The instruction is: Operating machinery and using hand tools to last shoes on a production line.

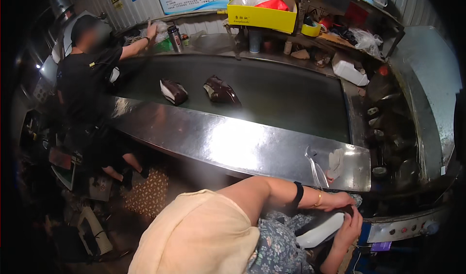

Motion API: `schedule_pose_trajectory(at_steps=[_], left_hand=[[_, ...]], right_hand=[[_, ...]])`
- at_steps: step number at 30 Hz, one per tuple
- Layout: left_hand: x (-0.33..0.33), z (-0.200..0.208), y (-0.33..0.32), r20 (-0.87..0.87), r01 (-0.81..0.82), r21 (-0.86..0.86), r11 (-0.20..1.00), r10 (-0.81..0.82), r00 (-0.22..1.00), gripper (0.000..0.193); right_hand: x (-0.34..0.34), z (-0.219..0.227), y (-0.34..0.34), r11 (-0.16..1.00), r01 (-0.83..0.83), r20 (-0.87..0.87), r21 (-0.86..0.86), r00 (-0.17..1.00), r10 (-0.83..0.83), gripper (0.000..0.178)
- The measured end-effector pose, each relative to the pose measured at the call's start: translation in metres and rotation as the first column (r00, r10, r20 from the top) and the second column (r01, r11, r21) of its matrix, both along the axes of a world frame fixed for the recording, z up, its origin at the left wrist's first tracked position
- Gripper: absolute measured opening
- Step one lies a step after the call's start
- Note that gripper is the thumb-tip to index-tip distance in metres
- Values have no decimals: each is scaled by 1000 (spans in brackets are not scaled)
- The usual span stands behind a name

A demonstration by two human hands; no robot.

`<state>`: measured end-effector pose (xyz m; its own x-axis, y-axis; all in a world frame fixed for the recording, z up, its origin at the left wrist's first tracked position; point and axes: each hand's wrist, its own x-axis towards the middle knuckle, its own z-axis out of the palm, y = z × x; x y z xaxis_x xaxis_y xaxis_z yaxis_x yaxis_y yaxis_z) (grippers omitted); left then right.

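Note:
My left hand (338, 201), with a gold bracelet and a black band on its arm, is closed on one end of a shoe (321, 231). From the other side my right hand (350, 228) wraps its fingers round the same end. The shoe has a broad white surface and a dark part by my fingers, and lies low over my floral apron (276, 242). Some fingertips are hidden behind it. Two glossy dark brown shoes with white parts, a left one (173, 91) and a right one (221, 90), rest on the dark conveyor belt (286, 104).
A shiny metal ledge (194, 134) runs along the belt's near side, holding a curved metal tool (316, 168) and a pale crumpled cloth (335, 161). A co-worker (87, 75) reaches over the far left. A yellow box (262, 15) stands behind; a control panel (403, 231) sits right.

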<state>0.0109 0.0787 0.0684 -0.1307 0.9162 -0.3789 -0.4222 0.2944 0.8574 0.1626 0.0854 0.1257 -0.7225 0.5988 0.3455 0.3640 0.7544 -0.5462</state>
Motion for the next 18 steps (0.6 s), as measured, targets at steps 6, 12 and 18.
schedule_pose_trajectory(at_steps=[6,12,18], left_hand=[[21,12,9,-32,53,-133,990,-58,998,36],[16,11,-13,-230,-59,76,995,75,970,40],[4,-4,-47,-533,196,561,805,170,829,71]], right_hand=[[21,25,10,999,-51,156,-8,986,52,37],[8,11,25,978,-96,54,-183,993,108,37],[5,-1,31,897,-106,-43,-428,994,97,37]])
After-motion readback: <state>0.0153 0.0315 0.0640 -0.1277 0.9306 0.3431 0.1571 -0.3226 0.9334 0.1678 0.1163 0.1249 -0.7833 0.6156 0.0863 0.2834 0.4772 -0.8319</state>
